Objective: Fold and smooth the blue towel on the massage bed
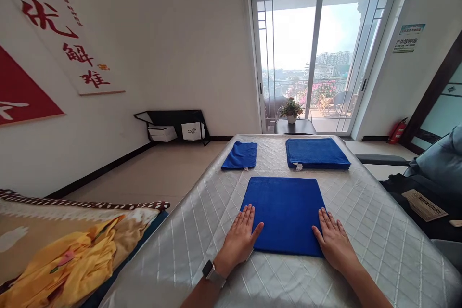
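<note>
Head view: the wall banner at the left carries large red Chinese characters; I cannot read them with certainty. A green-and-white notice hangs on the right wall, its print too small to read. Under the black rack stand a white box and a white bag with a dark logo that cannot be made out; what they hold is hidden. A white pot holds the potted plant, which stands on a small dark table before the sliding glass door. A printed leaflet lies on the dark seat at the right, illegible.

The folded blue towel lies flat on the silver quilted cover, near its front edge, between both hands. The left hand rests palm down at the towel's left edge, its 4 fingers straight and close together along that edge and its thumb reaching onto the cloth. It wears a wristwatch. The right hand lies the same way at the right edge, fingers straight and slightly fanned, thumb on the towel. Neither hand pinches anything.

Farther back lie 2 more: a smaller blue towel at the left and a blue towel stack at the right. A yellow cloth lies on a patterned blanket at the far left. A red fire extinguisher stands by the right wall.
</note>
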The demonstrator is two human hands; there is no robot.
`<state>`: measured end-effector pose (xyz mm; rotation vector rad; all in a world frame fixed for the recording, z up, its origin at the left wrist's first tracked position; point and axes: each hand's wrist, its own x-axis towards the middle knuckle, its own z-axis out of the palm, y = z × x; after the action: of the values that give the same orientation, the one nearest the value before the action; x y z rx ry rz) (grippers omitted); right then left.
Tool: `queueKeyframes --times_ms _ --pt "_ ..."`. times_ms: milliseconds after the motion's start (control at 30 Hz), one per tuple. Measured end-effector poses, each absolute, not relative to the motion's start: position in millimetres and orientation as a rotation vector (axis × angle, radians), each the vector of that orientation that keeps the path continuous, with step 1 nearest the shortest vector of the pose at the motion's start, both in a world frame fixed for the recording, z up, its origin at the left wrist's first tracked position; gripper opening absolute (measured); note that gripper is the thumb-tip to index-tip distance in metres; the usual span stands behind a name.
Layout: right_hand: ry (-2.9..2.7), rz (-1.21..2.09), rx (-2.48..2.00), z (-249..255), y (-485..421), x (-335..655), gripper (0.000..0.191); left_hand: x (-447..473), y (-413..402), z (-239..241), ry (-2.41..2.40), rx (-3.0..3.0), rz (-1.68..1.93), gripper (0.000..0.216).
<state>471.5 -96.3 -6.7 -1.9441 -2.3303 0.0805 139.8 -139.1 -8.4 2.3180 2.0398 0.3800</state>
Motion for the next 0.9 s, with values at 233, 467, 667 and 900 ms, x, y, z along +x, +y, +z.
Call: queueKeyframes --times_ms 233,467,667,900 --pt "-2.346 0.044 -1.946 7 -102 475 0.069 139 -141 -7 2.02 2.297 0.391 0.072" --pt "-2.352 -0.008 -1.891 7 -140 482 0.074 139 -142 -6 2.021 2.333 0.391 0.075" --pt "-2.274 0.135 -1.951 3 -161 476 0.073 138 -142 -7 2.049 2.341 0.333 0.075" --pt "-2.279 0.123 -1.939 3 -160 477 0.069 148 -145 4 2.008 2.411 0.364 0.071"
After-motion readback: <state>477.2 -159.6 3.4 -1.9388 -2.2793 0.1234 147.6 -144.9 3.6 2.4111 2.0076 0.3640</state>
